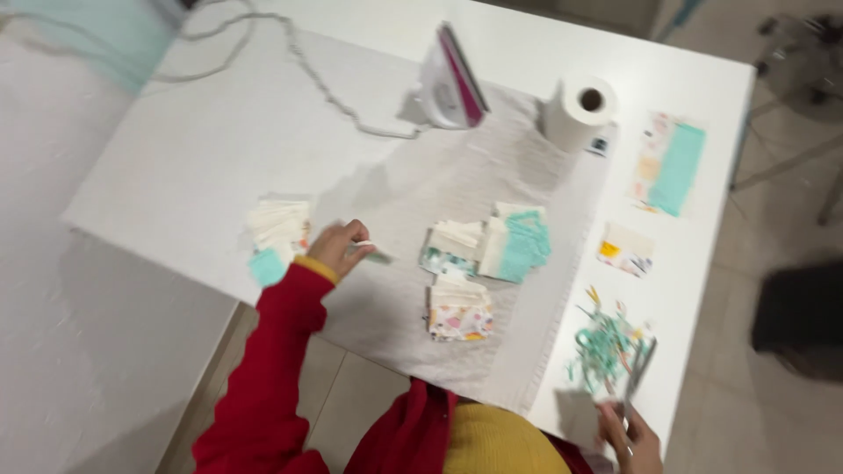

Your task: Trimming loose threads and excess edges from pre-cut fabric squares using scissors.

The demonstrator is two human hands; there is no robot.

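My left hand (338, 248) is out over the tabletop (202, 158), fingers pinched on a small pale scrap (373, 250) that sits just right of the stack (279, 230) of folded pieces; I should keep that pinch light and flat so the scrap doesn't crease; the view is blurred, so I can't tell its exact shape. My right hand (630, 439) is low at the near edge, closed on the scissors (639, 373) beside the trimmings (604, 347); best to keep the blades pointing away from me.
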